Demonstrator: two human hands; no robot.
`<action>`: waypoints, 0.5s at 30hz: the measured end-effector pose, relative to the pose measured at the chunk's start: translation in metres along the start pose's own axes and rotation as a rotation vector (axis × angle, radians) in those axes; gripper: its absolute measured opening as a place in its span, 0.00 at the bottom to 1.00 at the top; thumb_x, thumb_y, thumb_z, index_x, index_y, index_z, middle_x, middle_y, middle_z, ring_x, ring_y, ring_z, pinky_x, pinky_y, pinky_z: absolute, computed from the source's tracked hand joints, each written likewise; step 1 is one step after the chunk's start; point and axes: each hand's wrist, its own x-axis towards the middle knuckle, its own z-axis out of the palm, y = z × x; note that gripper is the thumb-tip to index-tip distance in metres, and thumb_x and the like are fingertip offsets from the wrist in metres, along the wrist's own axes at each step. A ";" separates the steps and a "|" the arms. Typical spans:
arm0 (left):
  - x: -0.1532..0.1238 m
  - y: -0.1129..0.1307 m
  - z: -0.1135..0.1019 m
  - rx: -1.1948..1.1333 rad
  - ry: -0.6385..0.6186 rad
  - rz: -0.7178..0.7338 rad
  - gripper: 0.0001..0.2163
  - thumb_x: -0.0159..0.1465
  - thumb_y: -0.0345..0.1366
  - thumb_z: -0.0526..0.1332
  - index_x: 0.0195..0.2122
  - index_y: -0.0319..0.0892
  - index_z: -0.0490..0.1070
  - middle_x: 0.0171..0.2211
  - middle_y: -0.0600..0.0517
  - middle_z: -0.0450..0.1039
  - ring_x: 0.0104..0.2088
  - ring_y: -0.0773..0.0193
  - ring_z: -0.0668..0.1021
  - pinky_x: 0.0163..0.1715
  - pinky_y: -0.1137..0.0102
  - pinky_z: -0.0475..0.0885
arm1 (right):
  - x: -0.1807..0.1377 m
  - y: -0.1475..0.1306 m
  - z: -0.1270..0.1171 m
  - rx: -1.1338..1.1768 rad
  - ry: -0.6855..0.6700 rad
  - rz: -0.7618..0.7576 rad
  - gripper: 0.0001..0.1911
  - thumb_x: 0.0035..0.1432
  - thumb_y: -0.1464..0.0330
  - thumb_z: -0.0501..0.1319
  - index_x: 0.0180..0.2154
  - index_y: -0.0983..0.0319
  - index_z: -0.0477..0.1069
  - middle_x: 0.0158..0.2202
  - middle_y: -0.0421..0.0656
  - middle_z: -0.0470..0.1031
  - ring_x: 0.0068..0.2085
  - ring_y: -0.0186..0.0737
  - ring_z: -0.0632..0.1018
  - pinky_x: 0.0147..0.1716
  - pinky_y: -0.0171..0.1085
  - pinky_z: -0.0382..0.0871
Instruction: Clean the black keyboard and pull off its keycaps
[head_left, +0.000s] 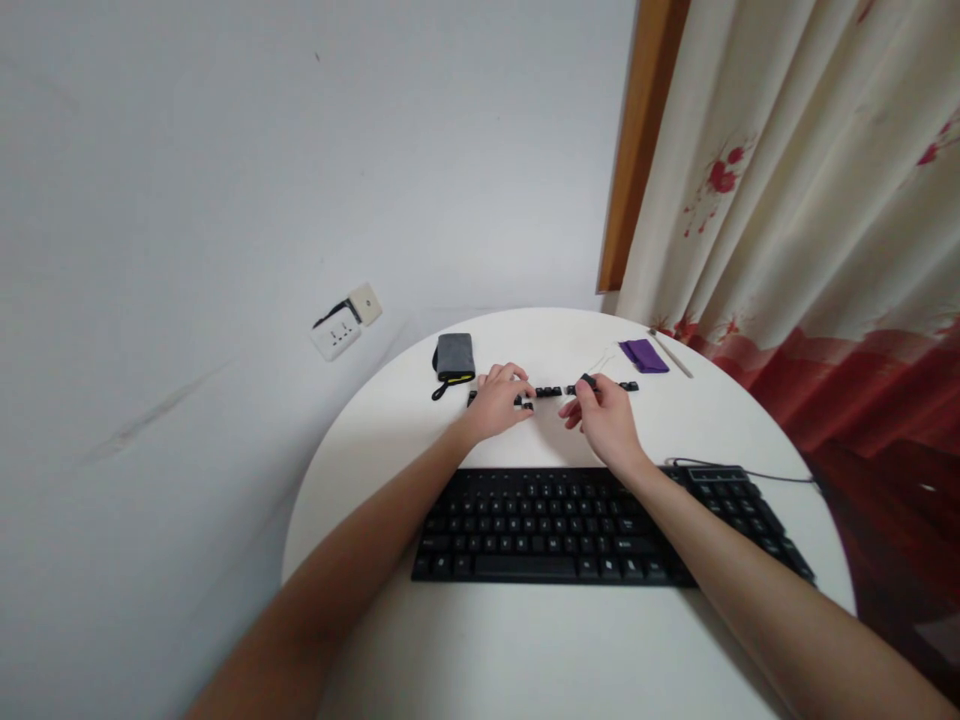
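Loose black keycaps (549,392) lie in a row across the white table. My left hand (496,402) rests at the row's left part, its fingers bent over it. Its thumb and index finger close around a small black keycap (528,406) at the tabletop. To the right, my right hand (606,418) is raised a little over the row and pinches another black keycap (589,381) between thumb and forefinger; its other fingers curl below. Closer to me lies a black keyboard (540,535), partly covered by my right forearm. My hands hide some of the row.
A grey pouch (454,356) with a black loop lies at the back left. A purple pouch (643,356) and a thin stick (673,355) lie at the back right. The keyboard's cable (772,477) runs off the right edge. A wall socket (336,334) and a curtain (735,240) border the table.
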 end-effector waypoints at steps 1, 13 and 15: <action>-0.001 0.001 0.001 -0.001 0.011 -0.005 0.13 0.58 0.38 0.69 0.44 0.51 0.77 0.53 0.49 0.68 0.55 0.51 0.67 0.51 0.56 0.63 | 0.000 0.000 0.000 0.002 -0.001 0.002 0.12 0.63 0.59 0.54 0.32 0.60 0.63 0.21 0.41 0.76 0.19 0.36 0.75 0.17 0.31 0.62; -0.001 0.000 0.010 -0.014 0.129 -0.062 0.20 0.56 0.38 0.69 0.51 0.51 0.73 0.55 0.48 0.66 0.57 0.48 0.65 0.52 0.54 0.62 | 0.001 0.006 0.002 0.005 -0.030 0.004 0.12 0.62 0.58 0.56 0.32 0.60 0.63 0.20 0.42 0.76 0.18 0.35 0.74 0.17 0.32 0.62; -0.001 0.000 0.012 -0.015 0.137 -0.065 0.22 0.56 0.38 0.70 0.52 0.51 0.72 0.56 0.48 0.65 0.57 0.47 0.65 0.52 0.54 0.61 | 0.001 0.006 0.002 0.008 -0.035 0.001 0.12 0.62 0.58 0.56 0.32 0.60 0.63 0.20 0.41 0.76 0.18 0.35 0.74 0.17 0.31 0.62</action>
